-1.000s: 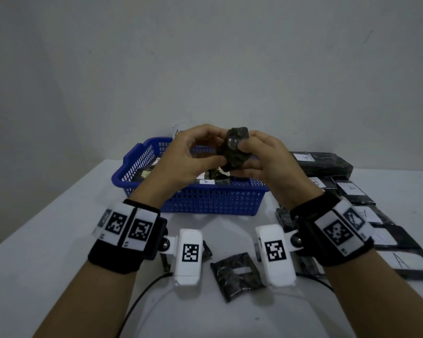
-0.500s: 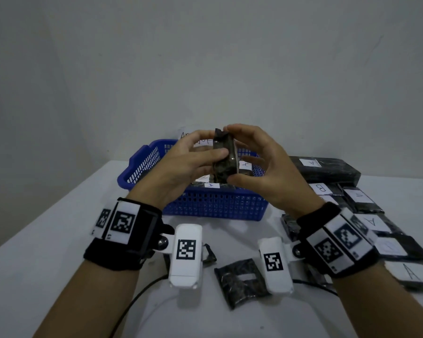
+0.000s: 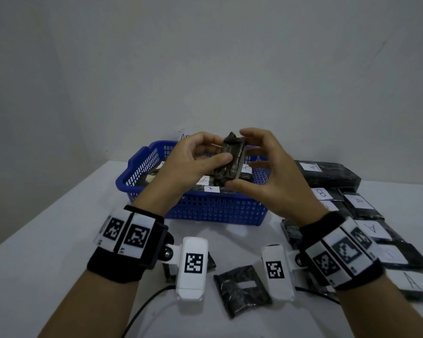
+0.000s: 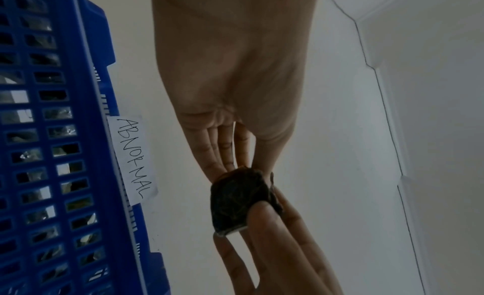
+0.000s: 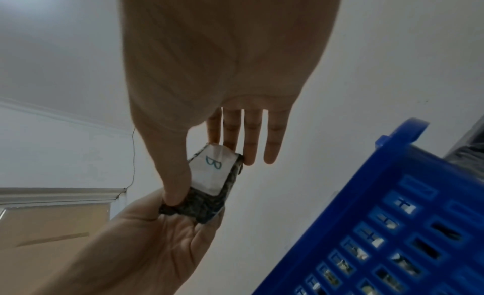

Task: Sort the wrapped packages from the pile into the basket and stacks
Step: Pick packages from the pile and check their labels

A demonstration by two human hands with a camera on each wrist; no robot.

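Dark wrap covers the package (image 3: 230, 160) that both hands hold up above the blue basket (image 3: 213, 211). The left hand (image 3: 193, 164) grips it from the left, thumb laid across its near face and fingers curled round the far side. The right hand (image 3: 261, 172) pinches its lower right corner with the thumb, while the fingers arch loosely over the top and are mostly spread; in the right wrist view the first fingers touch the package's far edge. That view also shows a white label (image 5: 213, 171) with a blue letter B on the face turned toward the right palm. The package stands nearly upright, slightly tilted, with a twisted bit of wrap at its top. The basket sits on a white table (image 3: 47, 240) and already holds several wrapped packages with small white labels. A paper tag (image 4: 133, 158) reading ABNORMAL hangs at its far rim. To the right of the basket lie rows of dark packages (image 3: 327, 176), label side up, most marked A and one marked B (image 3: 321, 193). Near the front edge, between the two wrists, one more package (image 3: 242, 289) lies flat on the table. A black cable (image 3: 142, 311) runs across the table below the left wrist.
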